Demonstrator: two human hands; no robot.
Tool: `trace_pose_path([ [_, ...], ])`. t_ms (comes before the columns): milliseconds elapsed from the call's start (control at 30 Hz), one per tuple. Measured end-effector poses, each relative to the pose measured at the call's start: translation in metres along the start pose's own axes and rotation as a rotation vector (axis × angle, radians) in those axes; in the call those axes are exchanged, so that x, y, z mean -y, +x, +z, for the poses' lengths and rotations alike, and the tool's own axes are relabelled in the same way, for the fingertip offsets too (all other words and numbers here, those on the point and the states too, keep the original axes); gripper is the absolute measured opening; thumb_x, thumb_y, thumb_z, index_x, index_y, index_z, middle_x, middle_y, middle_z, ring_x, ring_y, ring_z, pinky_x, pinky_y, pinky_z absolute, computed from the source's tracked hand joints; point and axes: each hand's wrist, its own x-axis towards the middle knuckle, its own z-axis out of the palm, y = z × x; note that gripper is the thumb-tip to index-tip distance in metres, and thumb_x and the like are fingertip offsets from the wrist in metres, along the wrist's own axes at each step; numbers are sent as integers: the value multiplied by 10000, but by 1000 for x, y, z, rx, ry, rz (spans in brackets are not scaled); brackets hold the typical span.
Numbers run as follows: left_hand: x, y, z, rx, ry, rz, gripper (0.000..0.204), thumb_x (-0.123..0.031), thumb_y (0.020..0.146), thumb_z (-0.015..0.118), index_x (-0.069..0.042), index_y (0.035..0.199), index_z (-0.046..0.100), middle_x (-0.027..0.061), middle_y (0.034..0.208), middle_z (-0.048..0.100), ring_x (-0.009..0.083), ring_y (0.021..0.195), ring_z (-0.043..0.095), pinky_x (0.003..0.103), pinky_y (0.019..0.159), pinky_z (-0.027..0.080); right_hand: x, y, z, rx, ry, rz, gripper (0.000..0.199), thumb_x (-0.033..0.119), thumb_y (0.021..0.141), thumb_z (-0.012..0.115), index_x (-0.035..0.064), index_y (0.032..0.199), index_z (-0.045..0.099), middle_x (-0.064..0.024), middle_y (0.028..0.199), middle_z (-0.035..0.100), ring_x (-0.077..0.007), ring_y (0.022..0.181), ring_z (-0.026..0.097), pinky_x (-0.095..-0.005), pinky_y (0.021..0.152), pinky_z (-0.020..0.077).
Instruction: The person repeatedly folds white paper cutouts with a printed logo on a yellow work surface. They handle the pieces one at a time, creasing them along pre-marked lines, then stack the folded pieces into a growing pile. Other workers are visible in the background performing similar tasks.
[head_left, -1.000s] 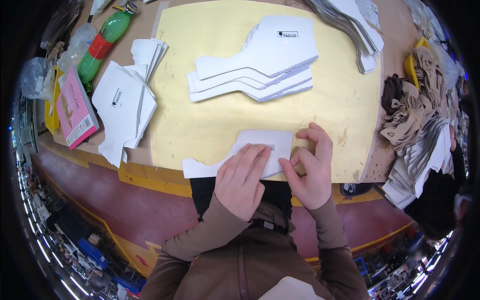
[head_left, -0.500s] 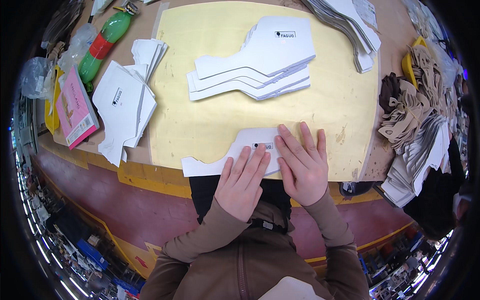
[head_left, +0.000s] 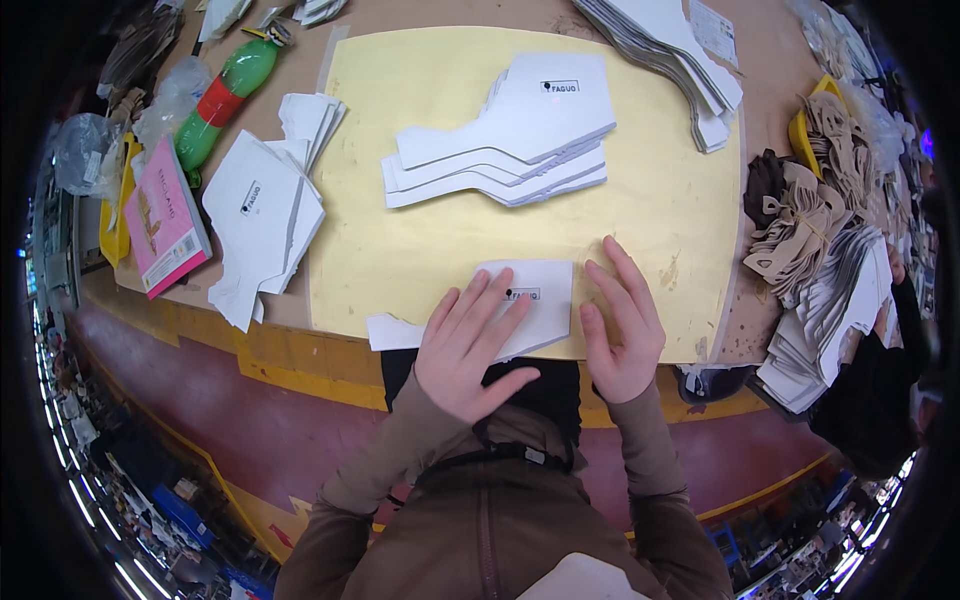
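A white cut panel [head_left: 548, 313] with a small printed label lies at the near edge of the yellow work sheet [head_left: 450, 232]. Across its middle rests my left hand [head_left: 466, 355], fingers stretched out and slightly apart, partly covering the label. To the right of the panel, my right hand [head_left: 626, 335] is open, fingers spread and apart from the panel's edge, holding nothing. Farther off, a fanned stack of matching white panels [head_left: 545, 110] lies on the yellow sheet.
At left lie more white panels [head_left: 262, 220], a pink book [head_left: 165, 215] and a green bottle [head_left: 243, 70]. Grey-white pieces [head_left: 672, 45] are stacked at the far right. Brown bundled pieces [head_left: 805, 220] and white pieces [head_left: 828, 325] crowd the right edge.
My right hand has come off the panel and moved right of it. My left hand has shifted left, its thumb now stretched outward. The view has tilted slightly.
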Motion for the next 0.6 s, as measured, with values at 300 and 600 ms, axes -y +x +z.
trace_pose_path([
  [300,0,3,-15,38,-26,177,472,-143,928,662,-105,1392,585,143,1413,581,266,1279,576,414,1059,441,0,-4,-9,26,163,-34,391,8,884,662,-40,1270,621,-227,1425,540,-358,1304,550,-402,1076,437],
  [600,-10,-4,-36,-109,-1437,-478,362,-144,1033,565,75,1321,551,147,1205,679,193,1088,658,333,968,507,39,-3,2,167,1135,226,591,57,908,723,-67,1420,454,-152,1312,620,-198,1210,590,-348,1030,461],
])
